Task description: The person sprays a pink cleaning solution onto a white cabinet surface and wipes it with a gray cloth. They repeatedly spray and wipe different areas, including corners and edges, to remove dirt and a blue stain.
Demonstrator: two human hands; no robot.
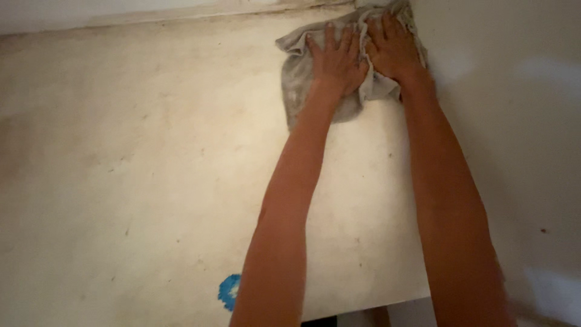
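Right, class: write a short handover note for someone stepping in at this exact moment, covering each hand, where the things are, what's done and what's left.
Left hand: flat on the grey cloth, fingers spread.
Right hand: flat on the same cloth, beside the left, against the side wall.
Cloth: bunched in the far right corner of the pale surface.
Done: cannot tell.
Left: smudges across the surface; a blue spot near the front edge.

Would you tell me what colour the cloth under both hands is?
The cloth is pale grey and plain, seen best in the head view.
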